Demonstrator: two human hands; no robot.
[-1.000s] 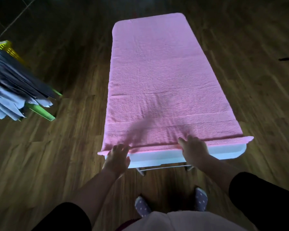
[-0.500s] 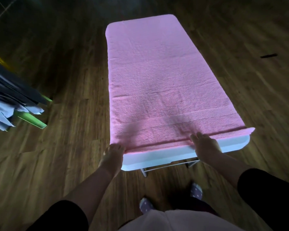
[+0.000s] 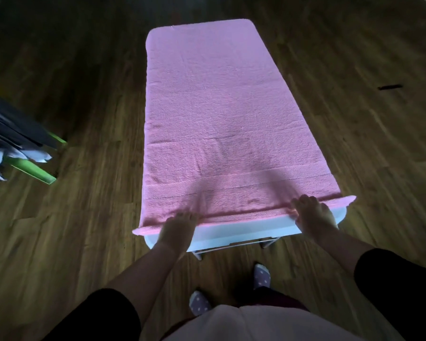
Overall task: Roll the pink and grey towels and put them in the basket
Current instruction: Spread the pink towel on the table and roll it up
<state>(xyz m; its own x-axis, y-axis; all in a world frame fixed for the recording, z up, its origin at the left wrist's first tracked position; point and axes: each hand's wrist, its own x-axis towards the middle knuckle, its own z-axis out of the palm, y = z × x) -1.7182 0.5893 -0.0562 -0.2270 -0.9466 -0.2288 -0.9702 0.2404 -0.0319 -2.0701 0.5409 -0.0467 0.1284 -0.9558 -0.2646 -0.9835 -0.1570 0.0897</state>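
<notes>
The pink towel lies spread flat along a narrow white table, covering nearly all of its top. My left hand rests on the towel's near hem towards its left corner, fingers bent onto the cloth. My right hand lies on the same hem near the right corner, fingertips on the edge. Whether either hand pinches the hem I cannot tell. Grey and pale blue cloth hangs at the far left over a yellow-green basket, mostly cut off by the frame.
Dark wooden floor surrounds the table on all sides. My feet in dotted socks stand just before the table's near end, beside its white legs. A small dark object lies on the floor at the right.
Both hands have shifted rightwards along the near hem, and the right hand now sits near the right corner. The towel's left corner again overhangs the table. The view moved right, hiding more of the basket.
</notes>
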